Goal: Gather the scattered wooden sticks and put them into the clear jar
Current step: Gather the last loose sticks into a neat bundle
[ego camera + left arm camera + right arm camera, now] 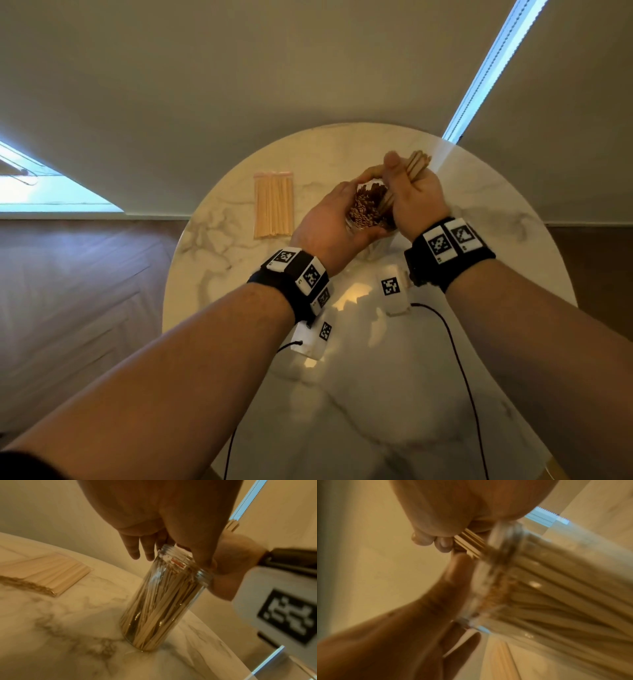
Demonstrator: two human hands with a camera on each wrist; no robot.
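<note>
A clear jar [366, 212] packed with wooden sticks stands tilted on the marble table [376, 394]. My left hand [325, 222] grips it around the mouth. My right hand [416, 200] grips a bundle of wooden sticks [419, 162], with the lower ends at the jar's mouth. In the left wrist view the jar [163, 601] leans with its base on the table [51, 635], thumb on the rim. In the blurred right wrist view the bundle [469, 540] meets the jar [556, 581] beside my left hand [419, 628].
A flat clear packet of more wooden sticks [274, 205] lies on the table left of the jar, also in the left wrist view as the packet [48, 574]. Black cables [459, 359] trail over the near part of the round table. Wooden floor [68, 291] surrounds it.
</note>
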